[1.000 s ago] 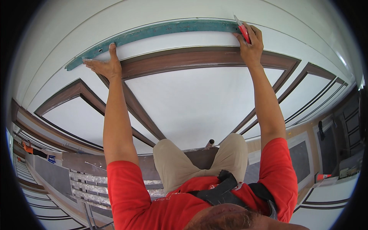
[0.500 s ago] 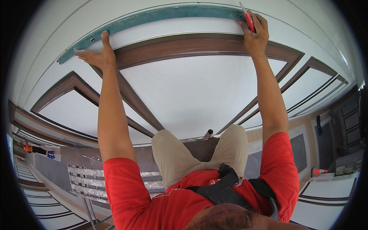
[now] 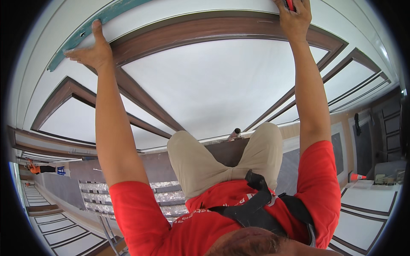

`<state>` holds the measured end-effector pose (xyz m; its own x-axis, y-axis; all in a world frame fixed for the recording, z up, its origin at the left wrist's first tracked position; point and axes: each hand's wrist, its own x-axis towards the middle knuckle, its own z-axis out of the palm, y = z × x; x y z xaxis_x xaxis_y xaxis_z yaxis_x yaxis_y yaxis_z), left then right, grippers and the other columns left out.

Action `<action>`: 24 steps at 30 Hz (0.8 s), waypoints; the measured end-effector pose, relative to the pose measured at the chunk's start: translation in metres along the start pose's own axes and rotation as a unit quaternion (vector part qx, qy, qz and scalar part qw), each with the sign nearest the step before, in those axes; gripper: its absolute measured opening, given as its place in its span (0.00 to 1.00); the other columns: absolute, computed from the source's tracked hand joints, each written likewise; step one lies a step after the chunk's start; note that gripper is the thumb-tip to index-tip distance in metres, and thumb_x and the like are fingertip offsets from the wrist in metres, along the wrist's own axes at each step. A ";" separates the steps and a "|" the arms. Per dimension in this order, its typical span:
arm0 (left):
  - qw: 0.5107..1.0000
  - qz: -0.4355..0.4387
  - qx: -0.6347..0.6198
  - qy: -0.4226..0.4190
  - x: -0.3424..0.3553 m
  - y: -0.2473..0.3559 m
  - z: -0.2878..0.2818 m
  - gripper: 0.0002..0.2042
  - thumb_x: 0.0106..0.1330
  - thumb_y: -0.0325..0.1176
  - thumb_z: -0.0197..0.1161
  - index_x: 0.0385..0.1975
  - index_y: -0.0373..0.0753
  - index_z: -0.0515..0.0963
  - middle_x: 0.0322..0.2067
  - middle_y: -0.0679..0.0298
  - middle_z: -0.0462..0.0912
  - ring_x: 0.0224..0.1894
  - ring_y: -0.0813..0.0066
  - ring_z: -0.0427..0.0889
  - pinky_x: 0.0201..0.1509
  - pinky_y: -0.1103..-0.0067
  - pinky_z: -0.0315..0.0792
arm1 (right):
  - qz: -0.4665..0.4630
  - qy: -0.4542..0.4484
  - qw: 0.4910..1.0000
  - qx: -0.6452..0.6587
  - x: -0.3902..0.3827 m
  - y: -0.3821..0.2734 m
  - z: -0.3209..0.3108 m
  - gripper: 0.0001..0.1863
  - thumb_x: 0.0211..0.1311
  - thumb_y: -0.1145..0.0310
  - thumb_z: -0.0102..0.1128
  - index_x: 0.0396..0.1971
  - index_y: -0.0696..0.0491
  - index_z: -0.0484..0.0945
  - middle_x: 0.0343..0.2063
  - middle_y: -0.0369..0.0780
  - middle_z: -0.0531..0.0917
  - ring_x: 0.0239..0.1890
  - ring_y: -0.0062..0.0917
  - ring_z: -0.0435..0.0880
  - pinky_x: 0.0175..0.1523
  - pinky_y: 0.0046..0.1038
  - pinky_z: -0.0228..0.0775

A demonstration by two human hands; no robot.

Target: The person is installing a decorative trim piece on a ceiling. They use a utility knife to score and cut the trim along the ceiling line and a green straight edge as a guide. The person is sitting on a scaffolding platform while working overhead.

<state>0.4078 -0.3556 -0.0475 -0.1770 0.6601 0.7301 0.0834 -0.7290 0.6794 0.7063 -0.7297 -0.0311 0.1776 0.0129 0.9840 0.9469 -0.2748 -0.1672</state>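
Note:
A long teal straightedge (image 3: 112, 13), scuffed and with a small hole, lies along the white panelled surface at the upper left. Its right part runs out of the picture. My left hand (image 3: 96, 49) presses against it with thumb and fingers spread, the thumb on its face and the fingertips near its left end. At the top edge, right of centre, my right hand (image 3: 297, 19) is closed around a red-handled utility knife (image 3: 291, 5). The blade is out of view, and so is whatever this hand touches beyond the frame.
Brown moulding (image 3: 205, 30) frames the white panel before me. Between my knees shows a small dark-tipped object (image 3: 235, 133). Slatted metal staging (image 3: 96, 196) lies at lower left. Farther off are a person in orange (image 3: 34, 167), a blue stool (image 3: 61, 171) and an orange cone (image 3: 356, 176).
The scene has shifted in view, putting both hands nearer the top edge. The straightedge's right end and the knife blade have left the picture. My left hand still presses the straightedge.

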 end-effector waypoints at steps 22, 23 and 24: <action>0.997 0.028 0.033 0.059 -0.008 0.007 0.003 0.65 0.54 0.62 0.75 0.75 0.23 0.39 0.75 0.29 0.41 0.79 0.36 0.39 0.82 0.56 0.35 | 0.006 -0.030 0.993 -0.111 -0.002 0.010 -0.006 0.24 0.63 0.54 0.74 0.56 0.46 0.85 0.53 0.40 0.81 0.55 0.29 0.82 0.60 0.32 0.74; 0.997 0.039 0.032 0.063 -0.008 0.007 0.001 0.65 0.54 0.63 0.75 0.76 0.23 0.39 0.75 0.28 0.41 0.79 0.35 0.39 0.82 0.55 0.36 | -0.006 -0.032 0.991 -0.130 -0.002 0.018 -0.006 0.23 0.63 0.54 0.74 0.56 0.46 0.85 0.54 0.40 0.81 0.56 0.28 0.82 0.60 0.31 0.74; 0.997 0.018 0.046 0.053 -0.009 0.007 0.000 0.66 0.54 0.64 0.75 0.76 0.23 0.39 0.75 0.28 0.41 0.79 0.35 0.40 0.82 0.54 0.36 | 0.008 -0.040 0.992 -0.123 -0.002 0.019 -0.005 0.23 0.63 0.55 0.74 0.57 0.46 0.85 0.55 0.39 0.81 0.56 0.28 0.82 0.61 0.30 0.75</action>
<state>0.4099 -0.3668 -0.0489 -0.2743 0.6072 0.7457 0.1805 -0.7292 0.6601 0.7229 -0.7398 -0.0363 0.2225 0.0803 0.9716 0.8515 -0.5014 -0.1536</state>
